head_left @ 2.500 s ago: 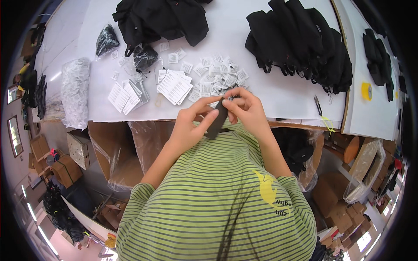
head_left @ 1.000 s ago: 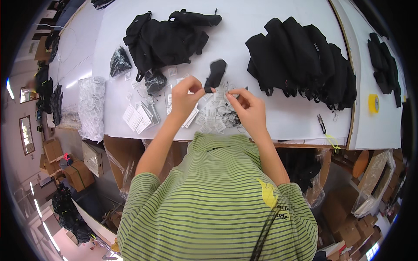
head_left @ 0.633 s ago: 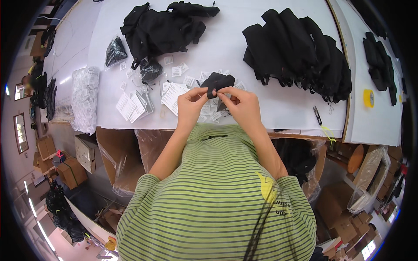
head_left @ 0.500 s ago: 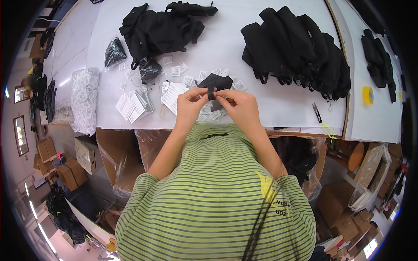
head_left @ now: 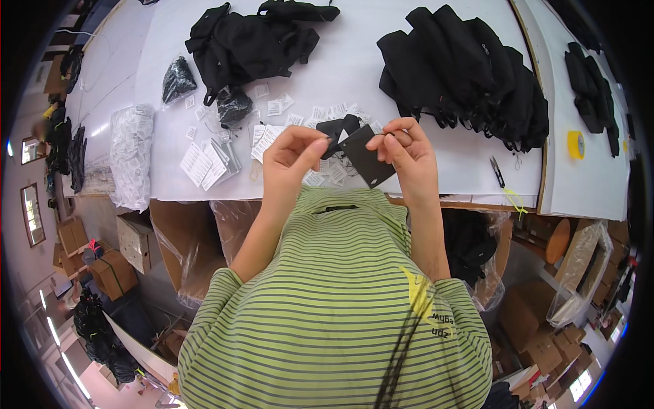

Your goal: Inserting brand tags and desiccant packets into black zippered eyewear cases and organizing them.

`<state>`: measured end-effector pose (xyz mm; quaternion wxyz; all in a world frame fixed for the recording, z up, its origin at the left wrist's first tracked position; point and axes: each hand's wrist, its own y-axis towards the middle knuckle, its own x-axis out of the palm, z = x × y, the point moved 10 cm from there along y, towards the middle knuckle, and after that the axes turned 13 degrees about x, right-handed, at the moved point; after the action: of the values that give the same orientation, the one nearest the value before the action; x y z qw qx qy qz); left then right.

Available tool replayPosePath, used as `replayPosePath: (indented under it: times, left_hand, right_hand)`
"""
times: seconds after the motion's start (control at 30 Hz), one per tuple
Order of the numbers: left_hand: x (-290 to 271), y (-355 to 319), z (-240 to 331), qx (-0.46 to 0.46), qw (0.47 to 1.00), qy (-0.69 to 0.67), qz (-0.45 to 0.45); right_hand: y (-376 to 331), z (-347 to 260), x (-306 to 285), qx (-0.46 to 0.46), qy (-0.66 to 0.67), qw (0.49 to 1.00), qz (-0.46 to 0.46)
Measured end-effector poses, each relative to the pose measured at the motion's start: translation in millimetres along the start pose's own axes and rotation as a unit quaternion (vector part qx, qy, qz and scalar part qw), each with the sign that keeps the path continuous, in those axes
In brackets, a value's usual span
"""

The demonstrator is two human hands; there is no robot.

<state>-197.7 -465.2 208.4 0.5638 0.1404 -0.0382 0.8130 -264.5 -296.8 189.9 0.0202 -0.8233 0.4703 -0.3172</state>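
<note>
In front of me, my left hand is closed, thumb and forefinger pinching the end of a black strap on a small black fabric item. A square black hang tag hangs tilted beside it, just above the table. My right hand is closed at the tag's upper right side; whether it pinches the edge or a thin cord, I cannot tell. Under my hands lie many small white printed labels. Stacks of larger white tags rest to the left.
Black fabric bags form a large pile at the back right, with another black heap at the back left. Thread snips lie near the right front edge. A bubble-wrapped bundle is at left; yellow tape sits at far right.
My hands have moved apart, the right one going right and the left slightly left. The black hang tag now shows between them, where both hands had pinched the black strap together.
</note>
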Motion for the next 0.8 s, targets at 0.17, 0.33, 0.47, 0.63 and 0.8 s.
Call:
replayPosePath:
  times: [0.17, 0.33, 0.47, 0.63, 0.8]
  left_hand:
    - [25, -3, 6, 0.006, 0.989, 0.123, -0.078]
    - [33, -3, 14, 0.028, 0.976, 0.186, -0.112]
    - [36, -2, 16, 0.037, 0.964, 0.230, -0.127]
    - [35, -3, 15, 0.031, 0.963, 0.236, -0.122]
    - [32, -1, 15, 0.029, 0.965, 0.236, -0.111]
  right_hand:
    - [-1, -1, 13, -0.020, -0.017, 0.999, 0.028]
    - [0, 12, 10, 0.008, -0.029, 0.999, 0.028]
    - [2, 19, 12, 0.031, -0.035, 0.998, 0.036]
    - [3, 24, 14, 0.058, -0.047, 0.997, 0.024]
    - [4, 28, 15, 0.071, -0.011, 0.997, 0.009]
